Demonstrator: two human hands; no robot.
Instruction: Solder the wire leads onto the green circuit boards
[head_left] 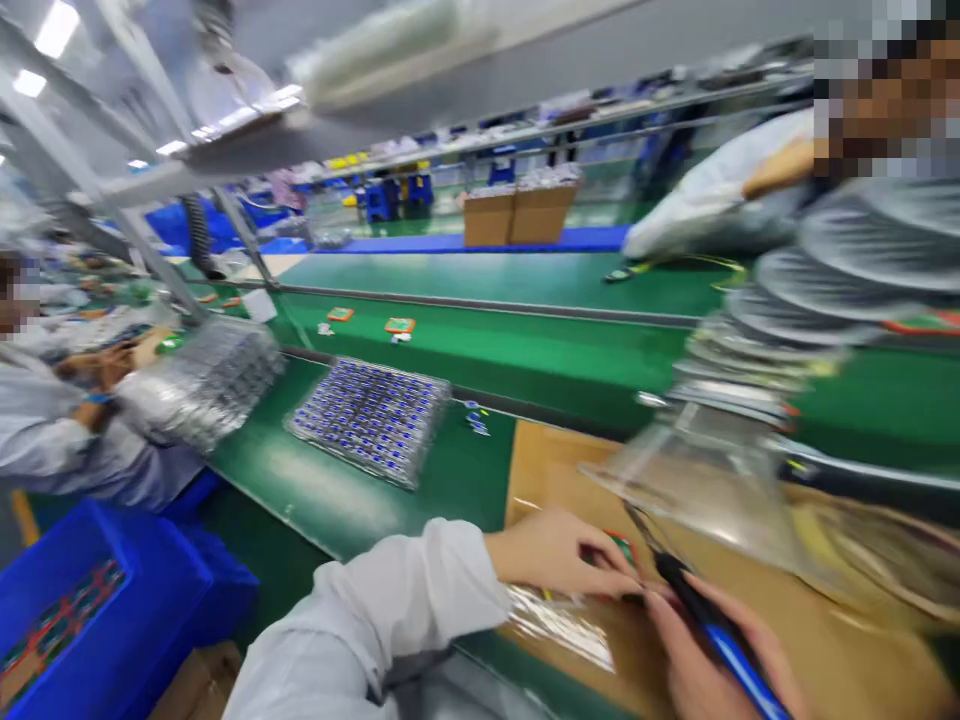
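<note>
My right hand [697,650] is wrapped round a soldering iron [694,600] with a black and blue handle. Its thin metal end points up and away to the left. My left hand [555,555] is closed, its fingertips pinched together close to my right thumb and fingers. Whatever lies in that pinch is too small and blurred to name. Just behind the left fingers shows part of a green circuit board [621,545] with a red-orange edge. Under both hands lies a brown sheet [540,465], with a shiny clear plastic piece [562,625] beneath my left wrist.
A clear hood [697,470] on a ribbed hose [795,290] hangs close at right. Left stand a tray of blue parts [371,415], stacked clear trays [217,375] and a blue bin [165,590]. Boards [400,325] lie on the green belt [525,350]. Co-workers sit left and across.
</note>
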